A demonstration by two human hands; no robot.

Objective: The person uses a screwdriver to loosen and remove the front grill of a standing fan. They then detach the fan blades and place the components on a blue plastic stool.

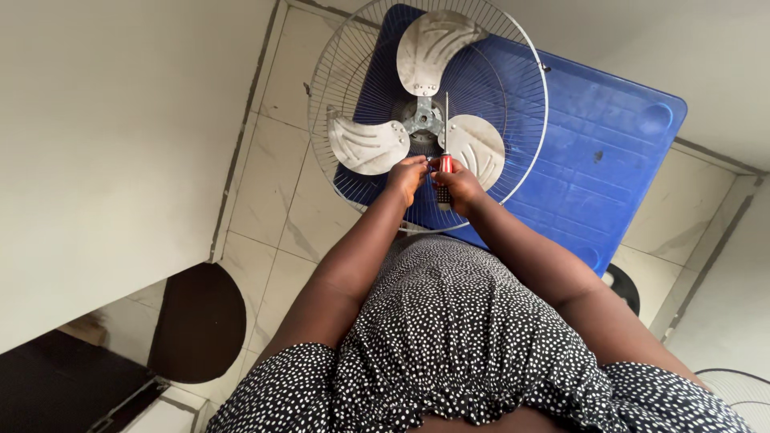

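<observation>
Looking down, we had the fan (427,112) lying face-up on a blue plastic table (609,152), at 12 o'clock from our body. Its three metal blades (365,146) sat bare inside the rear wire guard (513,60); no front guard showed on it. Our right hand (459,180) was closed round a red-handled screwdriver (445,152), shaft pointing toward 12 at the hub (423,119). Our left hand (407,175) was pinched narrow against the handle at its 9 o'clock side; whether it held anything small, we couldn't tell. We judged the blades thin, stiff and sharp-edged, easy to bend, so better to grip at the hub, not the tips. The wire guard looked light and springy; lift by the rim. The screwdriver handle looked smooth, possibly slick. A dark round object (196,321) sat on the floor at 8 o'clock, another wire grille (742,393) at 4.
</observation>
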